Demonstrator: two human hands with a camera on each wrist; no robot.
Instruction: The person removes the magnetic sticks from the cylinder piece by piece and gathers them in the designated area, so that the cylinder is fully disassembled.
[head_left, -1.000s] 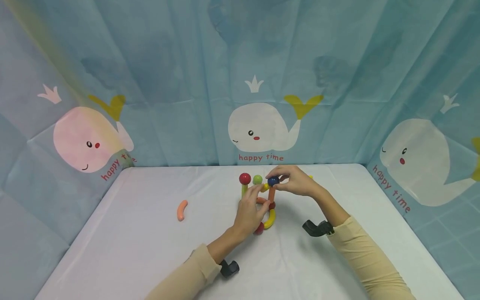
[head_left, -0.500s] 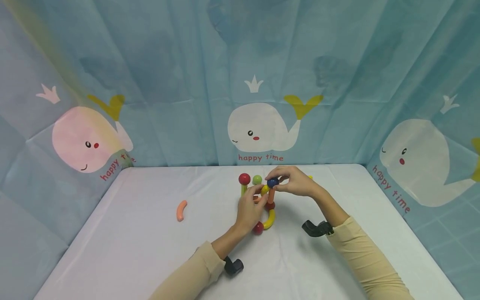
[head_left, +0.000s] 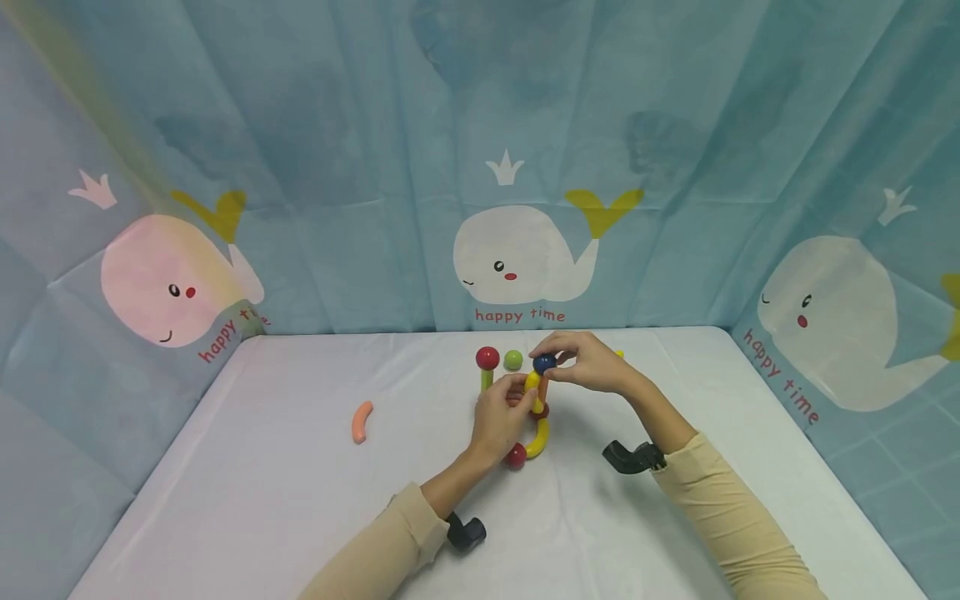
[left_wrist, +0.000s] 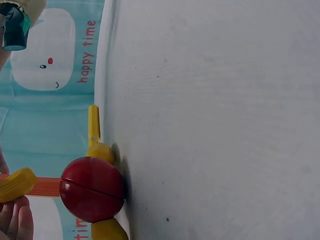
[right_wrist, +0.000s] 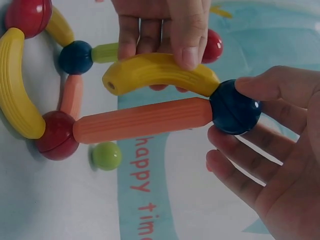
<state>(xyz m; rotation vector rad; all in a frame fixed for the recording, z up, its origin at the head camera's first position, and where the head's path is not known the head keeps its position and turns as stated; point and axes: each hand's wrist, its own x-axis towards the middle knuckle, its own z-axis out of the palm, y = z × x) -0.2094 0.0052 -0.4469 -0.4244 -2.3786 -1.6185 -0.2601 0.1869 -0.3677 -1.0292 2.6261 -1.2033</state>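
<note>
My right hand (head_left: pixel 588 365) pinches a dark blue ball (right_wrist: pixel 235 107) between thumb and fingers. The ball sits atop an upright straight orange magnetic stick (right_wrist: pixel 142 121), whose foot meets a red ball (right_wrist: pixel 56 135). With thumb and fingers, my left hand (head_left: pixel 495 421) holds a curved yellow magnetic stick (right_wrist: pixel 157 72). One end of that stick touches the blue ball; the other points down beside the orange stick. Another curved yellow stick (head_left: pixel 539 439) lies on the table between the foot ball and a nearer red ball (head_left: pixel 515 456). The left hand hides part of the frame in the head view.
On the left of the white table (head_left: pixel 285 500) lies a loose curved orange stick (head_left: pixel 362 422). A green ball (head_left: pixel 513 360) rests behind the structure. A red ball (head_left: pixel 487 358) tops an upright green stick (head_left: pixel 487 380). Something yellow (head_left: pixel 620 354) shows behind the right hand.
The held yellow stick has swung from pointing sideways to pointing downward, its end at the blue ball. My left hand has shifted slightly; the right hand stays at the ball.
</note>
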